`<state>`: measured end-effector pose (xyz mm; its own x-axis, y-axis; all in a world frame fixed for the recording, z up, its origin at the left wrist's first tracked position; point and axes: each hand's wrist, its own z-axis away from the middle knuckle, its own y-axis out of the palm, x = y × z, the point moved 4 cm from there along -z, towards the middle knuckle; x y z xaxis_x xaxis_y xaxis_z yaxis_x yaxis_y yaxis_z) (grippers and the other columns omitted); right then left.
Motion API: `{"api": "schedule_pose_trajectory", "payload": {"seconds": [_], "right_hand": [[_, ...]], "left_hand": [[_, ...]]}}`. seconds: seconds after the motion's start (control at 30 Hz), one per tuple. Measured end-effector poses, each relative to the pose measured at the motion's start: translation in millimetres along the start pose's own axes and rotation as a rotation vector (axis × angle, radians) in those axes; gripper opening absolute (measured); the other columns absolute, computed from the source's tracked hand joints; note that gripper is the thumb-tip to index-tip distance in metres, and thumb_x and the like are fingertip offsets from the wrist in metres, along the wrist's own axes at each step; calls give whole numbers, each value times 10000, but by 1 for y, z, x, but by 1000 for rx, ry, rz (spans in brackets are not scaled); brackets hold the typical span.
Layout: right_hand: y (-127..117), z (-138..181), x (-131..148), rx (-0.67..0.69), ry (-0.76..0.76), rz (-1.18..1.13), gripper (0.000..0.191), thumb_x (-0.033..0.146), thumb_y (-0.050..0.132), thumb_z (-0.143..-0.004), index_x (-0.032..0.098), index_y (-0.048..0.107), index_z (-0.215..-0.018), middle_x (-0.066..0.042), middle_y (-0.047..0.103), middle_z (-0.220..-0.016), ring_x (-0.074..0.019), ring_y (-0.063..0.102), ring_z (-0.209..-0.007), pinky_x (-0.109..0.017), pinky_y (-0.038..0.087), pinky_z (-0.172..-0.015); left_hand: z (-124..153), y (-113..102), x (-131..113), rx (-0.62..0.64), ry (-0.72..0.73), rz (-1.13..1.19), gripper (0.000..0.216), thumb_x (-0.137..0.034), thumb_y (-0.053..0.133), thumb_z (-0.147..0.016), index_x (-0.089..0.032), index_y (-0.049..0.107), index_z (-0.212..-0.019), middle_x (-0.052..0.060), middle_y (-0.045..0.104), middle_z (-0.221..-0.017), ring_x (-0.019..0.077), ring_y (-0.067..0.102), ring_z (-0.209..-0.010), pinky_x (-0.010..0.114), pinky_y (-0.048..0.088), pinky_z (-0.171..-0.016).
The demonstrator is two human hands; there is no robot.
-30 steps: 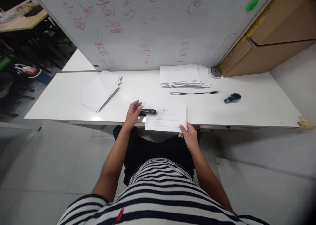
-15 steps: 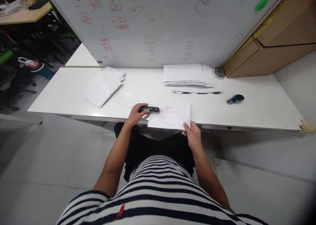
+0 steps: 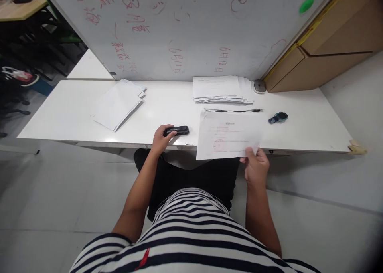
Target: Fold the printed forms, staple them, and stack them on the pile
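Left hand: left hand (image 3: 160, 139) lies at the near edge of the table (image 3: 60, 117), fingers curled over the near end of the black stapler (image 3: 176, 130); the grip looks closed on it, though the underside of the fingers is hidden.
Stapler position: flat on the table, just inside the front edge, long axis running left to right; the free end points right, toward the sheet.
Right hand: right hand (image 3: 255, 167) pinches the lower right corner of a printed sheet (image 3: 229, 134), thumb on top, fingers closed on the paper.
Sheet position: lifted over the table's front edge, lower edge overhanging toward the lap; a red stamp mark shows near its lower middle, print lines above.
Key relation: sheet's left edge lies to the right of the stapler's free end, near but clearly apart; the stapler's axis points roughly at that edge. Left hand is the nearer hand to the stapler, right hand the only one on the sheet.
Rear of table: paper stack (image 3: 221, 90) against the whiteboard (image 3: 179, 29), with a thin dark strip (image 3: 233, 110) just in front of it.
Left of table: loose folded sheets (image 3: 118, 104), well apart from both hands.
Right of table: small dark blue object (image 3: 278, 117), kind not discernible, untouched.
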<state>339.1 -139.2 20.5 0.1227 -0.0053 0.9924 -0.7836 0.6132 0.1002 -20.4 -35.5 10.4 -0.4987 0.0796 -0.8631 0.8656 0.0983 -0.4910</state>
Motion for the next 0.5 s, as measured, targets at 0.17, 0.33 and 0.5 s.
{"api": "schedule_pose_trajectory", "payload": {"seconds": [0.17,0.33,0.5], "right_hand": [[14,5,-19,30,69,44,346,436,759,-708,157,674,-894,39,585,-628,-62,493,-451,-190,380,-431],[19,10,-8,17,49,-68,300,416,769,-709,158,650,-807,56,546,-561,-55,458,-432,-189,370,-433],[23,10,-6,-20,40,-60,309,414,772,-702,154,646,-812,61,547,-558,-50,455,-425,-184,368,-431]], "left_hand": [[2,0,-1,-28,-13,52,333,-429,637,-810,-236,633,-1081,43,647,-1127,207,599,-1066,346,471,-934],[1,-1,0,-31,-13,48,328,-418,637,-811,-236,630,-1084,45,648,-1123,207,603,-1057,355,467,-939],[1,-1,0,-29,1,54,315,-405,649,-809,-238,637,-1076,41,650,-1117,200,603,-1057,347,468,-936]]}}
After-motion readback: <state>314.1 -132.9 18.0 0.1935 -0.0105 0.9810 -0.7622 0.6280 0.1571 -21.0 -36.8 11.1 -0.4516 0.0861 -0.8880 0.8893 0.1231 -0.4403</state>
